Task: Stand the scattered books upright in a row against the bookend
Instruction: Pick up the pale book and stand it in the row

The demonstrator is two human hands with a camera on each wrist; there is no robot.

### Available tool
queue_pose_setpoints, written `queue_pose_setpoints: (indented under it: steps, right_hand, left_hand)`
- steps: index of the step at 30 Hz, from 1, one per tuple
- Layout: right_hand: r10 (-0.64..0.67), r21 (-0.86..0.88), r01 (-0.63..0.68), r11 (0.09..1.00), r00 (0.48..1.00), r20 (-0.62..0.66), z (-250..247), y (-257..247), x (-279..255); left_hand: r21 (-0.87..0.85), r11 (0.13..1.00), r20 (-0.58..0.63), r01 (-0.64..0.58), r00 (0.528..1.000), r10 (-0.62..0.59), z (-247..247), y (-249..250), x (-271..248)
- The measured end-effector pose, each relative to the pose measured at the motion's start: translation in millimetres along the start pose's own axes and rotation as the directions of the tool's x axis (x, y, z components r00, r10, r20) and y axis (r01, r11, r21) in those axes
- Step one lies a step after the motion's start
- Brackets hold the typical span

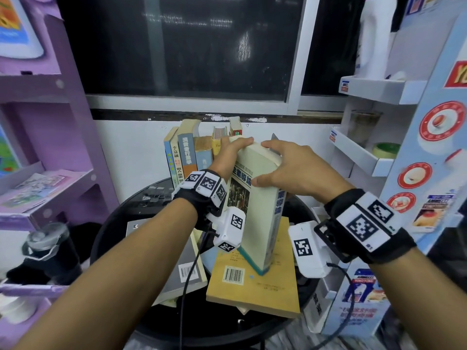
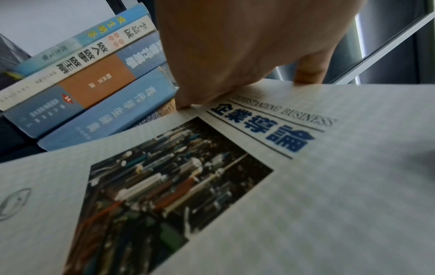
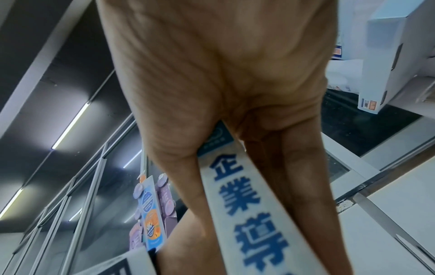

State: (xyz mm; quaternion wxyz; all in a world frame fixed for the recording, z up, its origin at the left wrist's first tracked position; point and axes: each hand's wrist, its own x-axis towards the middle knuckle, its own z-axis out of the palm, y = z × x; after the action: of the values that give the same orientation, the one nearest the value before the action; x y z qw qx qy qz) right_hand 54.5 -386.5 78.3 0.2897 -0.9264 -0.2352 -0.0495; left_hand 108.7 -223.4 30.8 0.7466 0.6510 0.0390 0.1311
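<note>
A thick cream-white book (image 1: 255, 198) titled "Understanding Business" stands tilted, its lower corner on a flat yellow book (image 1: 252, 291). My left hand (image 1: 233, 149) grips its top left corner, fingers curled over the top edge. My right hand (image 1: 280, 165) grips the top at the spine, thumb on the cover side. The left wrist view shows the cover (image 2: 317, 186) under my left hand (image 2: 235, 61). The right wrist view shows the spine (image 3: 247, 204) between thumb and fingers of my right hand (image 3: 223, 93). Several books (image 1: 185, 152) stand upright behind. A grey metal tip (image 1: 275, 137), perhaps the bookend, pokes out behind my right hand.
A grey book (image 1: 177, 263) lies flat on the round black table (image 1: 113, 223), left of the yellow one. A purple shelf (image 1: 50, 127) stands at the left, with a black bottle (image 1: 48, 248) below it. A white and blue display stand (image 1: 374, 160) crowds the right side.
</note>
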Motion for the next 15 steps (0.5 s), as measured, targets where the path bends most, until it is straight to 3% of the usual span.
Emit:
queue_pose_setpoints:
  steps: [10,15]
  right_hand:
    - [-0.012,0.009,0.012,1.000,0.998,-0.066,-5,7,-3]
    - [0.016,0.041,-0.012,0.999,0.995,-0.100,-9,11,6]
  left_hand:
    - [0.254,0.967,0.066,0.003,0.998,-0.020,4,12,-2]
    - [0.317,0.943,0.089,-0.097,0.993,0.072,-3,22,9]
